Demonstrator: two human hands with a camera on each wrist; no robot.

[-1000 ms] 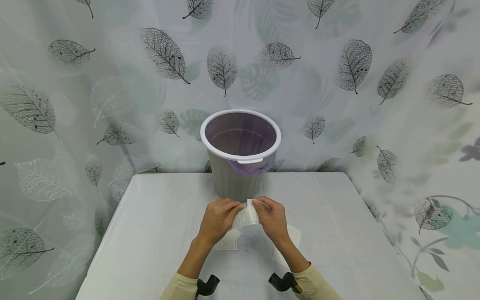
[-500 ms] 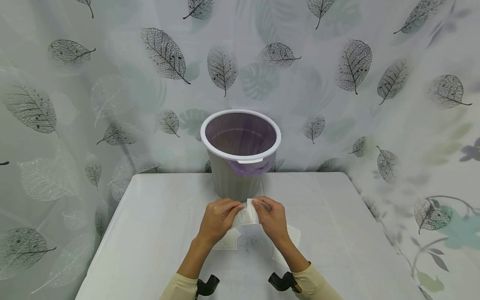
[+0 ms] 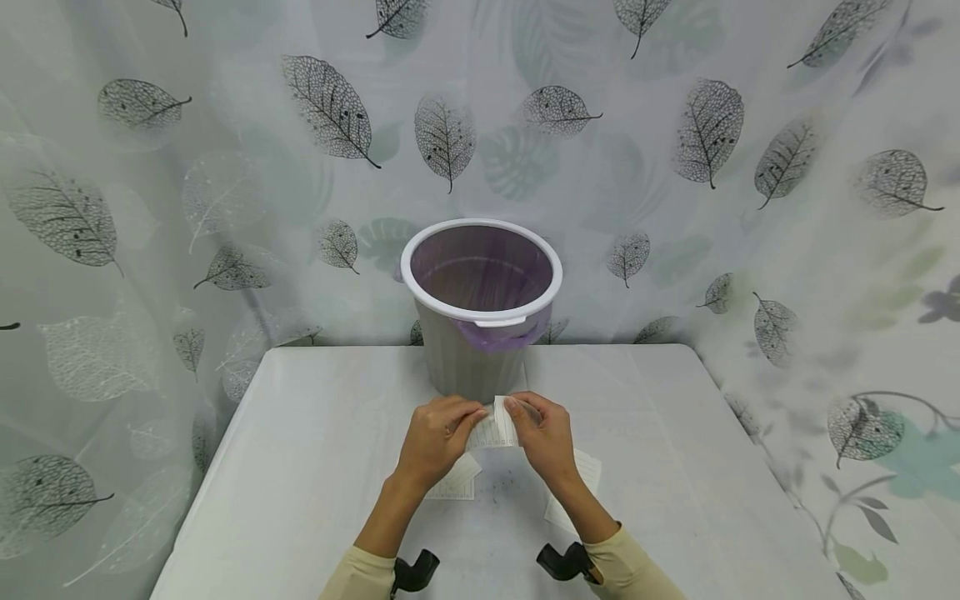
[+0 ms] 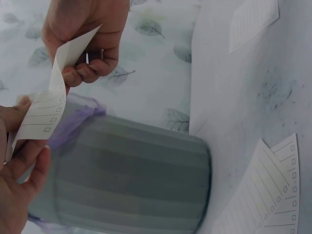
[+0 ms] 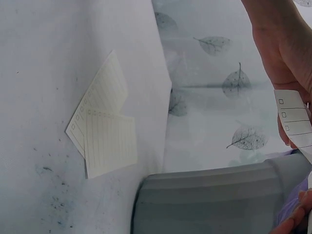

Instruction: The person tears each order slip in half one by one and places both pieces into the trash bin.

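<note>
A lined paper sheet with small checkboxes along one edge is held up in front of the bin, its right part bent upward. My left hand pinches its left side between thumb and fingers. On the other side, my right hand grips the bent part with its thumb in front. The bend shows clearly in the left wrist view, where the sheet spans both hands. Similar lined papers lie overlapped on the table below my left hand. More lined papers rest by my right forearm, which partly covers them in the head view.
A grey bin with a white rim and purple liner stands at the table's back middle, just beyond my hands. The white-covered table has small dark marks near its middle. A leaf-printed curtain hangs behind and at both sides.
Both hands keep their hold on the paper sheet and stay almost still. The sheet's lower edge is very slightly higher.
</note>
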